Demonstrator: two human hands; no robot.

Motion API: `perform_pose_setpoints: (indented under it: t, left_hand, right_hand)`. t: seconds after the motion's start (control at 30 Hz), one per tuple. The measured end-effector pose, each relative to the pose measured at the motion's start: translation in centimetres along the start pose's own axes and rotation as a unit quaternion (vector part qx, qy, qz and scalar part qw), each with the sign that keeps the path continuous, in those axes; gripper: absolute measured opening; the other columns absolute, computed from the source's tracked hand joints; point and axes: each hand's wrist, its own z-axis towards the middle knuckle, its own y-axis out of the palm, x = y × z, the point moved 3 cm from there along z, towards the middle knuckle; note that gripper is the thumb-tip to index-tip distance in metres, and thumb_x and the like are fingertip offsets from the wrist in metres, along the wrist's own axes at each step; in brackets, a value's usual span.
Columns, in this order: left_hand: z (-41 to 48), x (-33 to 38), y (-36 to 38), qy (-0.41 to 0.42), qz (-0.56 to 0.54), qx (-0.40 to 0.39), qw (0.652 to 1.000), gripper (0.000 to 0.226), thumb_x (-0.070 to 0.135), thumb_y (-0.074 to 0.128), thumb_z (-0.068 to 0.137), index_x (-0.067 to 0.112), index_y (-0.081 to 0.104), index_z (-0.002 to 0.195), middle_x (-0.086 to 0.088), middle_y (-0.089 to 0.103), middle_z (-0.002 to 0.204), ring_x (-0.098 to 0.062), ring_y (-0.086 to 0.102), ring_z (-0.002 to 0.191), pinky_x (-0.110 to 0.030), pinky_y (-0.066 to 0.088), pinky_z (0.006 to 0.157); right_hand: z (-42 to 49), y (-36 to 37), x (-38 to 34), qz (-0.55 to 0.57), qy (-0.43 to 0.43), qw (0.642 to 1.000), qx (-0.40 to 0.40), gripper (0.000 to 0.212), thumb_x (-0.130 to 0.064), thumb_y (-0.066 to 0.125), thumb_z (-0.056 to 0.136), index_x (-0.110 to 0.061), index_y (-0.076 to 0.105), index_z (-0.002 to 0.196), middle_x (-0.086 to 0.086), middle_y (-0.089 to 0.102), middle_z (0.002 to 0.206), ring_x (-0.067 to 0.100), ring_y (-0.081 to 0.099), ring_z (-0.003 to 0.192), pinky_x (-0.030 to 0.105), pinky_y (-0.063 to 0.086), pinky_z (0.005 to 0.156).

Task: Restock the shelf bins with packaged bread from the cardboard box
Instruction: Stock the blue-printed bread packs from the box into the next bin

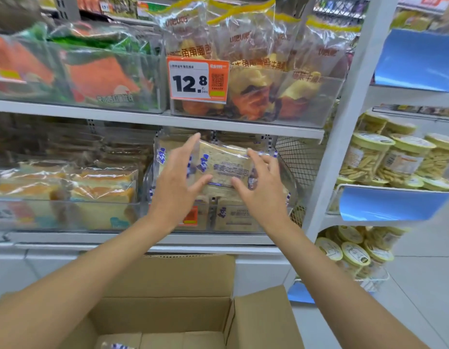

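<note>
A clear bread package with blue print (224,164) sits on top of the stack in the transparent shelf bin (292,195) on the lower shelf. My left hand (177,183) presses its left side, with the fingers spread across the wrapper. On the package's right edge rests my right hand (262,183), fingers curled at the wrapper. More of the same packs stand below in the bin. The open cardboard box (190,311) lies beneath my arms, with one blue-printed pack (115,345) showing at its bottom.
Left of this bin is another bin of yellow sliced bread (97,187). The upper shelf holds bagged croissant bread behind an orange 12.8 price tag (198,80). A white upright (349,117) stands to the right, then shelves of yellow-lidded jars (394,157).
</note>
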Motion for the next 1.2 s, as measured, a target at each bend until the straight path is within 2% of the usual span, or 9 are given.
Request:
perform_pose_setpoints:
  t: [0.13,0.3,0.53,0.6,0.67,0.77,0.93,1.1,1.2]
  left_hand:
    - [-0.2,-3.3,-4.1,-0.027,0.084,0.032,0.996,0.065,0.016,0.075,0.083,0.024,0.047,0.141,0.002,0.046,0.119,0.001,0.044,0.093,-0.016,0.037,0.084]
    - [-0.4,-6.0,-4.8,-0.082,0.104,0.084,0.988,0.053,0.021,0.072,0.087,0.021,0.051,0.135,-0.005,0.043,0.12,-0.008,0.043,0.097,-0.023,0.039,0.087]
    - [-0.9,-6.2,-2.7,0.01,0.305,0.113,0.945,0.047,0.015,0.07,0.086,0.011,0.053,0.13,-0.023,0.041,0.138,-0.035,0.044,0.118,-0.046,0.043,0.092]
    - [-1.2,-6.4,-2.0,0.073,0.36,0.097,0.925,0.044,0.011,0.07,0.085,0.014,0.058,0.128,-0.018,0.052,0.13,-0.032,0.047,0.11,-0.045,0.043,0.084]
    - [-1.4,-6.6,-1.1,0.101,0.373,0.048,0.921,0.047,0.032,0.059,0.092,0.015,0.054,0.135,-0.016,0.051,0.134,-0.031,0.045,0.117,-0.047,0.044,0.089]
    - [-1.1,-6.8,-0.1,0.092,0.386,-0.035,0.917,0.081,0.067,0.052,0.084,0.015,0.041,0.146,-0.015,0.04,0.147,-0.032,0.036,0.131,-0.048,0.036,0.102]
    - [2.1,-6.5,-0.8,0.007,0.312,-0.081,0.947,0.1,0.086,0.064,0.054,0.027,0.046,0.132,-0.005,0.04,0.136,-0.026,0.036,0.123,-0.044,0.037,0.096]
    - [2.9,-6.2,-1.5,0.08,0.302,-0.084,0.946,0.07,0.081,0.042,0.07,0.03,0.054,0.118,0.0,0.044,0.125,-0.022,0.04,0.116,-0.037,0.03,0.092]
    - [3.0,-6.6,-0.8,0.13,0.342,-0.095,0.926,0.079,0.077,0.049,0.077,0.027,0.043,0.137,-0.011,0.034,0.151,-0.03,0.03,0.14,-0.047,0.024,0.111]
  right_hand:
    - [0.6,3.9,-2.5,-0.038,-0.059,0.994,-0.079,0.061,-0.024,0.064,0.093,-0.022,0.038,0.148,0.002,0.044,0.134,0.015,0.046,0.117,0.03,0.041,0.099]
    - [2.5,7.0,-4.5,-0.143,-0.135,0.977,-0.081,0.056,-0.027,0.06,0.094,-0.023,0.039,0.146,0.002,0.049,0.136,0.024,0.042,0.125,0.038,0.03,0.102]
    - [1.8,4.7,-1.5,-0.205,-0.058,0.973,0.092,0.045,-0.027,0.073,0.08,-0.015,0.058,0.121,0.012,0.054,0.125,0.029,0.048,0.118,0.048,0.038,0.1]
    - [1.1,3.7,0.1,-0.228,0.0,0.968,0.105,0.049,-0.038,0.069,0.084,-0.016,0.054,0.125,0.016,0.046,0.135,0.032,0.042,0.126,0.052,0.034,0.103]
    - [0.7,3.5,1.6,-0.205,0.046,0.976,0.057,0.053,-0.047,0.06,0.09,-0.02,0.048,0.134,0.017,0.033,0.148,0.033,0.029,0.139,0.052,0.03,0.109]
    - [1.0,3.5,2.4,-0.16,0.038,0.986,0.007,0.057,-0.05,0.056,0.092,-0.024,0.041,0.141,0.015,0.022,0.155,0.029,0.016,0.145,0.05,0.025,0.115]
    - [2.5,2.9,3.7,-0.145,0.014,0.989,-0.004,0.063,-0.052,0.062,0.087,-0.028,0.042,0.142,0.016,0.025,0.152,0.029,0.019,0.141,0.051,0.035,0.11]
    - [2.4,3.0,3.7,-0.148,-0.008,0.989,-0.011,0.061,-0.049,0.062,0.087,-0.027,0.043,0.141,0.013,0.029,0.149,0.027,0.02,0.139,0.046,0.032,0.112]
    - [2.5,1.9,4.2,-0.081,0.004,0.995,-0.06,0.064,-0.047,0.064,0.084,-0.037,0.038,0.142,0.005,0.022,0.154,0.018,0.013,0.143,0.036,0.026,0.113]
